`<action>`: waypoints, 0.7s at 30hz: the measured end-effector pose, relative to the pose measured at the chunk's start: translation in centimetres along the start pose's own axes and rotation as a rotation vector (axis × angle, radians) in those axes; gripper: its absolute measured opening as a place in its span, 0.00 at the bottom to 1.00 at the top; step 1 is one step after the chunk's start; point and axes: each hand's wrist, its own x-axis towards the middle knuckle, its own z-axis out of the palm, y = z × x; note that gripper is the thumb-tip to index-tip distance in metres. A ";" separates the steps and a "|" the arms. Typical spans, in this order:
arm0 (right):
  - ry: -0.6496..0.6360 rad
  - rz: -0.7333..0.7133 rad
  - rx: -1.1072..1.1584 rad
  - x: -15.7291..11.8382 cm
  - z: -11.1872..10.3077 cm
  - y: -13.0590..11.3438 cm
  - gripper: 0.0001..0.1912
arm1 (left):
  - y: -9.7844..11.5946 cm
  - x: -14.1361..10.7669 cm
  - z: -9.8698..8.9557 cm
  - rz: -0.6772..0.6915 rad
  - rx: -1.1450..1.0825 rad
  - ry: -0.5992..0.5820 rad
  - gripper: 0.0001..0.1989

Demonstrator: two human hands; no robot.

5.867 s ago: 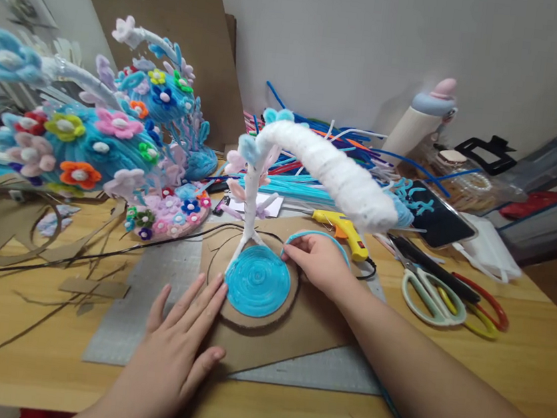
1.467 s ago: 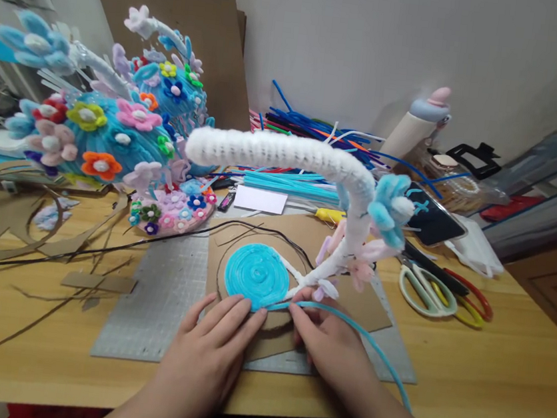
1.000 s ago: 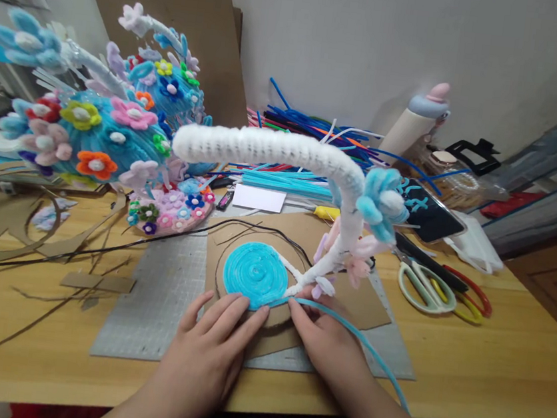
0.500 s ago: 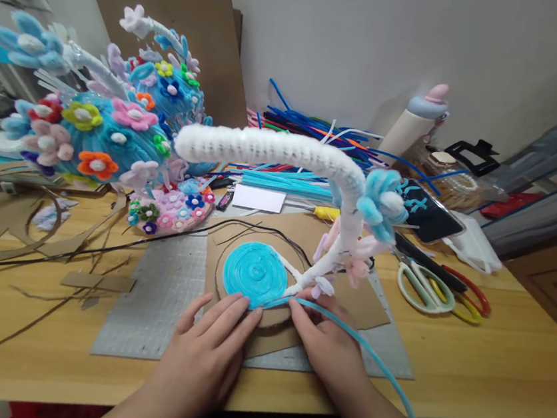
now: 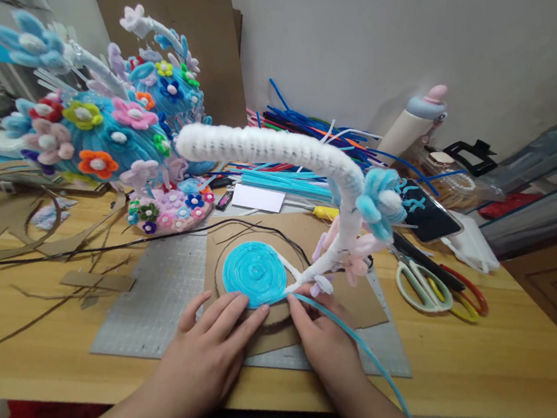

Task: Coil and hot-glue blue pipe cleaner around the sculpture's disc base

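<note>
A flat coil of light blue pipe cleaner lies on a cardboard sheet. My left hand rests its outstretched fingertips on the coil's near edge. My right hand pinches the loose blue pipe cleaner close to the coil's right side; the strand trails over that hand toward the front edge. Rising beside the coil is a curved stem wrapped in white pipe cleaner, bent over to the left. It carries a blue fuzzy flower and small pink and lilac ones.
Two flower-covered blue domes stand at the left back. A black cable crosses the table. Scissors and pliers lie at the right, by a phone. Loose pipe cleaners and a bottle are behind.
The loose blue strand now sits tighter against the coil's near right edge. My left index fingertip has slid slightly right along that edge. My right hand has barely moved.
</note>
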 end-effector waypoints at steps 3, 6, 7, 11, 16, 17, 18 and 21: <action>-0.018 0.036 0.070 -0.4 -0.5 -0.2 0.09 | -0.1 -0.1 0.0 -0.003 -0.003 -0.001 0.23; -0.174 0.214 0.225 -1.3 -1.1 -0.5 0.11 | -0.1 -0.1 0.0 -0.004 -0.022 -0.006 0.23; -0.245 0.279 0.295 -1.7 -1.3 -0.6 0.12 | -0.2 -0.1 -0.1 -0.003 -0.029 -0.005 0.23; -0.563 0.454 0.494 -3.1 -2.4 -0.6 0.15 | -0.1 0.0 0.0 0.004 -0.044 0.025 0.22; -0.774 0.277 0.152 -4.0 -7.5 -1.2 0.10 | -0.2 -0.2 0.1 -0.008 -0.094 0.087 0.20; -0.755 0.226 0.105 -3.8 -9.0 -1.4 0.08 | -0.2 -0.2 0.1 -0.004 -0.102 0.096 0.19; -0.767 0.224 0.125 -3.4 -10.6 -1.4 0.09 | -0.2 -0.2 0.1 0.000 -0.107 0.104 0.19; -0.645 0.290 0.330 -0.6 -14.0 -1.0 0.25 | -0.2 -0.1 0.0 0.003 -0.112 0.128 0.18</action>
